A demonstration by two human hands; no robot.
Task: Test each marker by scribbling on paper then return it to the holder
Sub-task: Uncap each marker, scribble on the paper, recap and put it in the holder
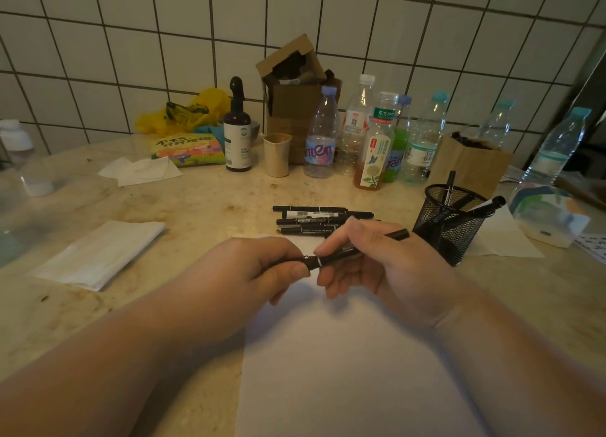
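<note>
Your right hand grips the barrel of a black marker at the centre of the frame, and your left hand pinches its cap end, both held above the white paper that fills the lower middle. Whether the cap is coming off or going on cannot be told; either way, pull or push straight along the barrel, not at an angle, and keep the right hand firm so the tip does not flick ink. If uncapping, keep the cap in your left fingers so it is ready to go back. Scribble on the bare sheet just below your hands. Just above them lies the pile of markers waiting on the countertop. The mesh holder, right of centre, already has a few markers standing in it; drop this one in there, well apart from the pile, so tested and untested stay separate
</note>
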